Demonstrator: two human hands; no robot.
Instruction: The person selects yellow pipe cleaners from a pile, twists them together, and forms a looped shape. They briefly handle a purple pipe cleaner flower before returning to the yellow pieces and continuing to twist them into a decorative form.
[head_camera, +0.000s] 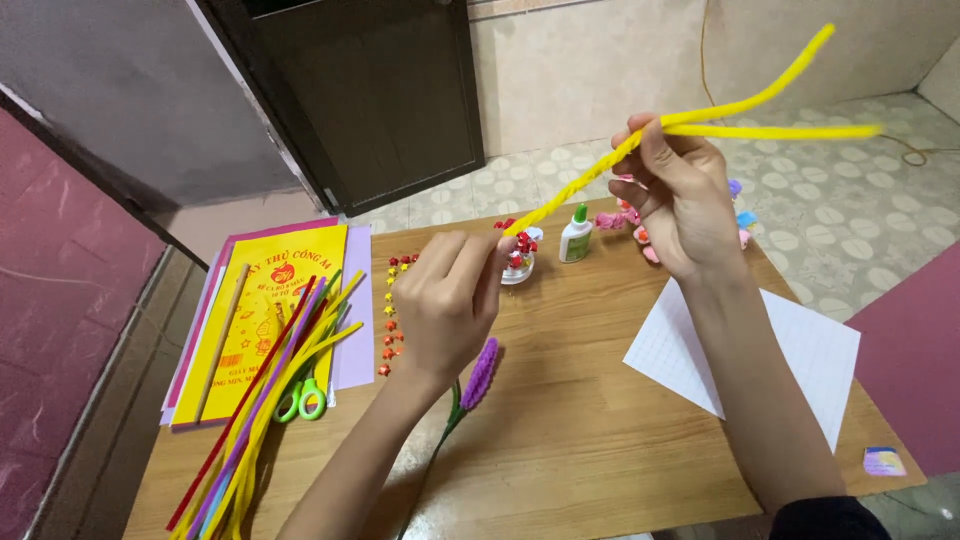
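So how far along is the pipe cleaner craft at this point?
Done: one purple flower on a green stem lies finished on the table. In hand: the left hand and right hand hold yellow pipe cleaners, twisted together between them, loose ends still splayed apart. Left: the rest of that twist, and a bundle of unused pipe cleaners beside the scissors.

Twisted yellow pipe cleaners (640, 140), ends splayed

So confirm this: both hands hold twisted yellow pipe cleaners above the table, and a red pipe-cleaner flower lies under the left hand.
Not quite: the pipe-cleaner flower is purple, not red, as the head view shows. The left hand and right hand do hold the twisted yellow pipe cleaners above the table.
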